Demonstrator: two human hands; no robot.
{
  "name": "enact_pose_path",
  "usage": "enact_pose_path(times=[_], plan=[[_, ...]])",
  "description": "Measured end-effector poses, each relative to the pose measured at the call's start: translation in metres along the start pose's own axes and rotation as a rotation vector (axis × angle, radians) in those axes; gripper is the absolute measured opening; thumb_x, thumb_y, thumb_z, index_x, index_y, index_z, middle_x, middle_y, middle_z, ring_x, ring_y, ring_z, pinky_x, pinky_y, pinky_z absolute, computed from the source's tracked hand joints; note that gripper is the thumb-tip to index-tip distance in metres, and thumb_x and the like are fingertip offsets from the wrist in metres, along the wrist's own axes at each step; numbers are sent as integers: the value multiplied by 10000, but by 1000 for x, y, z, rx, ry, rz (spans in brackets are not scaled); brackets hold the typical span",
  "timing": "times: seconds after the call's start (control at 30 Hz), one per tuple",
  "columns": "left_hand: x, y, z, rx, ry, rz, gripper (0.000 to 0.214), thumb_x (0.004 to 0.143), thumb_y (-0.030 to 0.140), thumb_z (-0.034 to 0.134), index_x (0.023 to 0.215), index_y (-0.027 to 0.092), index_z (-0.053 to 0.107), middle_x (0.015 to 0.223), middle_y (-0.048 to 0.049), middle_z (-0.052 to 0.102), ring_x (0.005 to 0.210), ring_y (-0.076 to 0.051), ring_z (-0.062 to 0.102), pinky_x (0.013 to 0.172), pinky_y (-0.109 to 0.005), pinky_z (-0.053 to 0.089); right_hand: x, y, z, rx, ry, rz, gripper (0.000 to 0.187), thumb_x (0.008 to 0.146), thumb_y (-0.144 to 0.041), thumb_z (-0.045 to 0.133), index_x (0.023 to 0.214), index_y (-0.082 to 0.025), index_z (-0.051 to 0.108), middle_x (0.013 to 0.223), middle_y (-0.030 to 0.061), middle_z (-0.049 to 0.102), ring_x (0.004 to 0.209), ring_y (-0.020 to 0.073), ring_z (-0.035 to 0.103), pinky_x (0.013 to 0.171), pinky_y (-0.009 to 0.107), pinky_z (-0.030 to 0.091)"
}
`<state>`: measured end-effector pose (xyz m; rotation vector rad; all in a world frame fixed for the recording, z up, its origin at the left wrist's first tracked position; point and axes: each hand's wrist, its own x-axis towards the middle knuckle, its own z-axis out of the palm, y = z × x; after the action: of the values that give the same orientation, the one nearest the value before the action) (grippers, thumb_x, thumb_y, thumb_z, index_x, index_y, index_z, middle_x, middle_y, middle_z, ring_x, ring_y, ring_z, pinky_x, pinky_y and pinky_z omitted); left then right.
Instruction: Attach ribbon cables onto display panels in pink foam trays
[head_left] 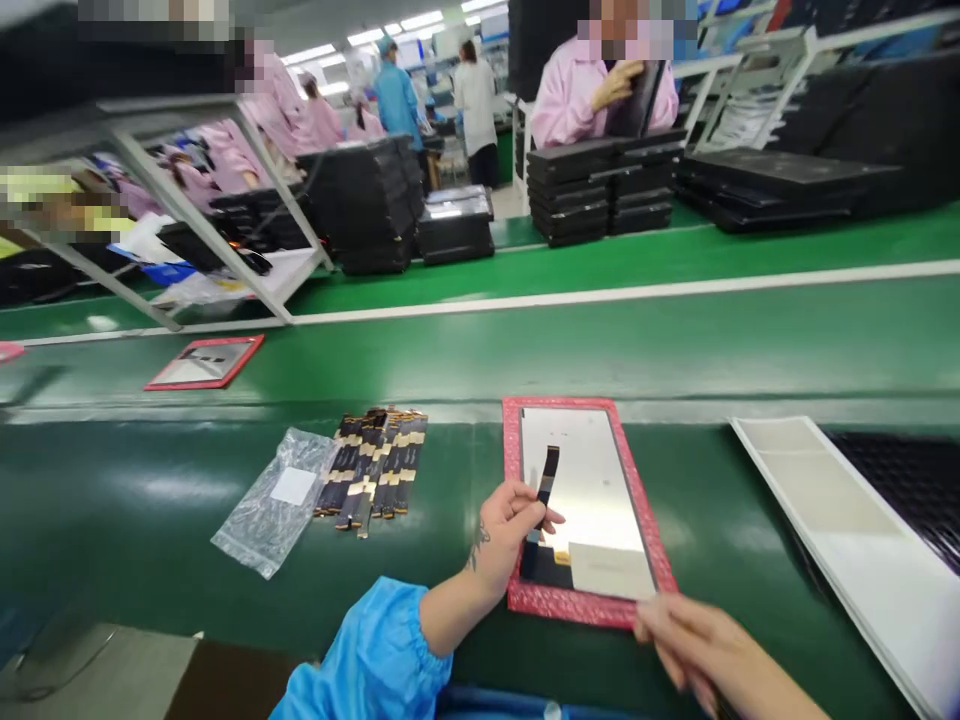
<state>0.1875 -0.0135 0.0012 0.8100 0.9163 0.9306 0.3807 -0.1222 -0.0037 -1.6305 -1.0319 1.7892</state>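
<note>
My left hand [511, 530] pinches a black flat flex cable [551, 468] between thumb and fingers. The cable stands upright over the lower left of a display panel [600, 500] with a silvery back. That panel lies on a pink bubble-wrap sheet [643, 470], whose border shows all round. At the lower right corner of the sheet is my right hand [694, 640], fingers drawn together; what they hold, if anything, I cannot make out. A pile of similar flex cables [379, 465] lies to the left, beside a clear plastic bag [274, 505] with a white label.
On the right stands a white tray [847, 530] next to black textured material [900, 480]. Another panel on pink wrap [204, 362] lies on the green belt [420, 350]. Beyond are stacked black panels [375, 200], a metal rack [195, 230] and a co-worker in pink [562, 100].
</note>
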Motion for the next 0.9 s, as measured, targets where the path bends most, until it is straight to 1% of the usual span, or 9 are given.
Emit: enact_pose_path(times=[0.07, 0.17, 0.27, 0.4, 0.5, 0.6, 0.7, 0.8, 0.9], plan=[[-2, -2, 7, 29, -27, -44, 337, 681, 425, 743, 761, 145, 575, 722, -64, 690, 664, -150, 595, 664, -269, 448, 5, -37, 1, -92, 71, -122, 613, 717, -766, 595, 638, -163, 516, 577, -14, 436, 467, 86, 377, 448, 206, 316], [-2, -3, 16, 107, -21, -6, 233, 689, 347, 722, 675, 138, 619, 750, -24, 637, 708, -126, 545, 668, -233, 408, 31, -64, 6, -141, -58, -262, 505, 726, -654, 654, 726, -161, 542, 640, -11, 475, 567, 111, 412, 509, 216, 336], [0, -5, 20, 134, 13, 21, 197, 694, 302, 701, 622, 142, 613, 648, 19, 541, 648, -98, 473, 627, -209, 368, 55, -64, 11, -141, -150, -283, 488, 747, -610, 632, 632, -171, 451, 560, -32, 410, 521, 103, 375, 475, 219, 298], [4, -9, 21, 108, 44, -58, 248, 690, 364, 718, 665, 141, 613, 555, 46, 481, 539, -77, 400, 539, -200, 322, 67, -56, 7, -151, -256, -273, 446, 771, -580, 600, 655, -178, 446, 543, -38, 426, 477, 105, 406, 455, 225, 320], [6, -11, 19, 147, 35, -39, 259, 716, 377, 717, 680, 140, 621, 556, 43, 488, 535, -76, 428, 549, -203, 353, 67, -53, 0, -274, -253, -352, 390, 810, -512, 552, 639, -177, 449, 555, -20, 450, 514, 116, 417, 477, 228, 319], [4, -10, 10, 257, -7, 21, 234, 804, 376, 656, 856, 148, 674, 634, 19, 565, 590, -96, 502, 596, -216, 410, 67, -55, -10, -262, -205, -375, 334, 818, -474, 523, 674, -176, 473, 604, -5, 480, 542, 134, 467, 483, 234, 364], [-5, -7, -7, 604, -75, 211, 235, 886, 323, 571, 1037, 177, 677, 808, -31, 648, 737, -139, 585, 687, -252, 467, 71, -56, -20, -164, -107, -349, 304, 804, -470, 522, 727, -180, 470, 652, 4, 516, 542, 148, 519, 485, 249, 416], [-20, -12, -24, 1069, -208, 527, 239, 909, 245, 530, 1089, 204, 682, 926, -65, 653, 874, -179, 594, 779, -299, 492, 74, -57, -27, -219, 12, -411, 233, 810, -367, 522, 691, -193, 422, 623, -4, 515, 541, 145, 526, 503, 244, 397], [-35, -26, -33, 1346, -237, 735, 325, 896, 208, 540, 1209, 208, 628, 989, -83, 630, 929, -202, 576, 814, -329, 501, 74, -58, -28, -286, 68, -440, 193, 821, -264, 520, 677, -193, 413, 620, -6, 517, 561, 143, 524, 513, 234, 371]])
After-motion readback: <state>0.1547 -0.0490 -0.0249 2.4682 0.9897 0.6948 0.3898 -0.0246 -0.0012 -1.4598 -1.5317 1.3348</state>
